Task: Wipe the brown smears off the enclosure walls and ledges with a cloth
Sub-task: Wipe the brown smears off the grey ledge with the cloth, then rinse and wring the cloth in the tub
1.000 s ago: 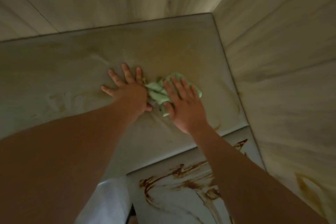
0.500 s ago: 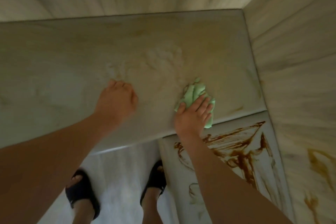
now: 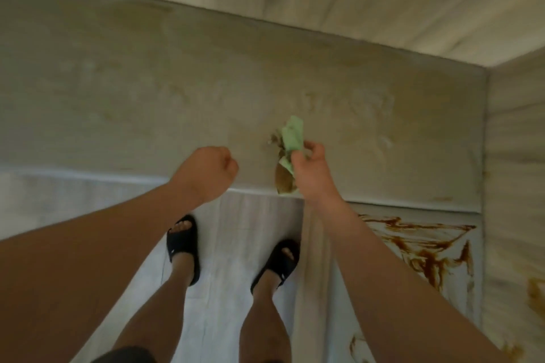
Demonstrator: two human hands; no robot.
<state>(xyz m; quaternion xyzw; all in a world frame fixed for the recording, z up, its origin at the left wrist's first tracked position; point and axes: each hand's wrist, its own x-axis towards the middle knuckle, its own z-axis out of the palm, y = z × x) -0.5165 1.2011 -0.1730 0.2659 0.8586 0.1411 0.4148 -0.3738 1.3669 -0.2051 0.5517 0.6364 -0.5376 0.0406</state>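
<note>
Across the top ran the wide ledge (image 3: 147, 91), pale and blurry. Lower on the right, brown smears (image 3: 424, 247) covered a step. Two black sandals (image 3: 182, 244) stood on the floor, their small white marks too blurry to read. The left hand (image 3: 206, 174) was curled in a fist, holding nothing. The right hand (image 3: 312, 177) pinched the green cloth (image 3: 292, 135) over the ledge's near edge. Its long side pointed away from the person, with the clean end far and the brown end near.

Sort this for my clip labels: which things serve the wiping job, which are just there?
Job: green cloth, gripped by right hand; brown smears on lower ledge; upper ledge.
Just there: black sandals; floor; left hand, fisted, empty.
</note>
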